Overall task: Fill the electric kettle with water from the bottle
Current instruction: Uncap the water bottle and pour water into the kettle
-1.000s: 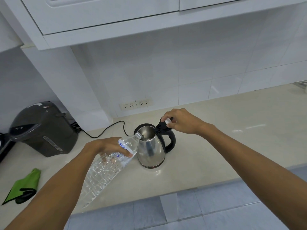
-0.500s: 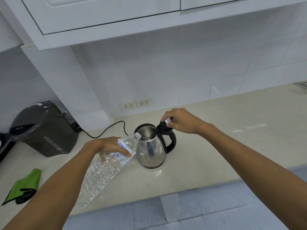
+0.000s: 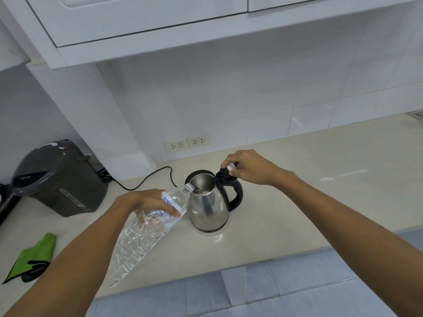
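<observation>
Pale glossy stone countertop [image 3: 297,202] runs below white wall tiles; on it stands the electric kettle [image 3: 209,207], rounded brushed steel with a black loop handle, its lid tipped back; the right hand [image 3: 248,167] pinches the lid's tab along with a white bottle cap [image 3: 230,166]; the left hand [image 3: 148,201] wraps the tilted, crinkled clear plastic water bottle [image 3: 142,234], its mouth at the kettle's rim.

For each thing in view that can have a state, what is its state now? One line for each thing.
Kettle: upright on the counter, lid held open.
Bottle: uncapped, tilted, mouth at the kettle's opening, pouring.
Left hand: gripping the bottle near its neck.
Right hand: holding the kettle's lid back, white bottle cap in the fingers.
Hot water dispenser: lid closed.
Wall sockets: nothing plugged in.
</observation>
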